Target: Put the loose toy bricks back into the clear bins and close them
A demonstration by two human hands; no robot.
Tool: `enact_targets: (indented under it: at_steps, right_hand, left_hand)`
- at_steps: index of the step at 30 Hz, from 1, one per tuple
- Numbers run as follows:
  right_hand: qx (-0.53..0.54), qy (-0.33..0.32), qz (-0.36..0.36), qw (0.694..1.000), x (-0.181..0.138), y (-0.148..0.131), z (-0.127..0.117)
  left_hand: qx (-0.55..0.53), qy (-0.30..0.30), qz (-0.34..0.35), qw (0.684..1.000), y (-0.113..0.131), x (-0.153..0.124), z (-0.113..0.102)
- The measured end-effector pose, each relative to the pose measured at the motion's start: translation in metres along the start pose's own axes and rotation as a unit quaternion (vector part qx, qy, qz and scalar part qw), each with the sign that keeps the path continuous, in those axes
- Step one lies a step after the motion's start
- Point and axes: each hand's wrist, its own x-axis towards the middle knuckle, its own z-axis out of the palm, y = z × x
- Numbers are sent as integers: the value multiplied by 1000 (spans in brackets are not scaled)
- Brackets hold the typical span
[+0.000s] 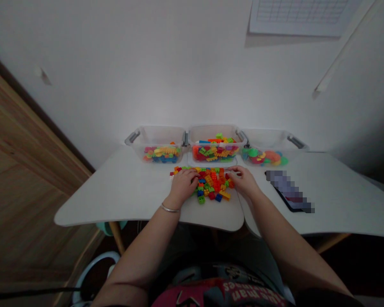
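Observation:
A heap of small coloured building bricks [211, 183] lies on the white table [128, 192] in front of me. My left hand [183, 184] rests on the left side of the heap, fingers curled over some bricks. My right hand [245, 181] lies at the heap's right edge, fingers bent onto the bricks near its top. What either hand grips, if anything, is hidden by the fingers. A thin bangle [170, 208] circles my left wrist.
Three clear plastic bins stand along the wall: the left bin [156, 143], the middle bin [215, 148] and the right bin [269, 149], all holding coloured pieces. A dark flat device [289, 192] lies at the right. A wooden panel [25, 170] stands at left.

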Motion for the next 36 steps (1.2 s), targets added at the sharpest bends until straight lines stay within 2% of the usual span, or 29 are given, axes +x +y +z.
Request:
enact_targets:
  at_steps: [4, 7, 10, 17, 22, 24, 29, 33, 36]
  right_hand:
    - [3, -44, -31, 999, -14, 12, -2]
    - [-10, -52, -91, 994, -17, 14, -2]
    - [-45, -48, -108, 992, -16, 12, -1]
    - [-68, -53, -48, 995, -10, 9, 0]
    - [-16, -10, 89, 996, -5, 9, 6]
    - [-11, 6, 121, 993, -3, 9, 10]
    - [-26, 27, 116, 993, -1, 8, 15]
    - [66, 57, 138, 987, 0, 12, 19]
    - [189, 74, 171, 964, 2, 14, 22]
  left_hand:
    - [-2, 1, 5, 1000, 1, 0, -1]
    - [1, 2, 2, 1000, 0, 0, -1]
    - [2, 3, 1, 1000, 0, 0, 0]
    - [1, 11, 4, 1000, 0, 0, 1]
    - [5, 11, 8, 1000, 0, 0, 2]
    - [7, 11, 9, 1000, 0, 0, 3]
    - [4, 15, 8, 1000, 0, 1, 3]
    - [-2, 12, 5, 1000, 0, 1, 2]
    - [-3, 10, 6, 1000, -1, 1, 2]
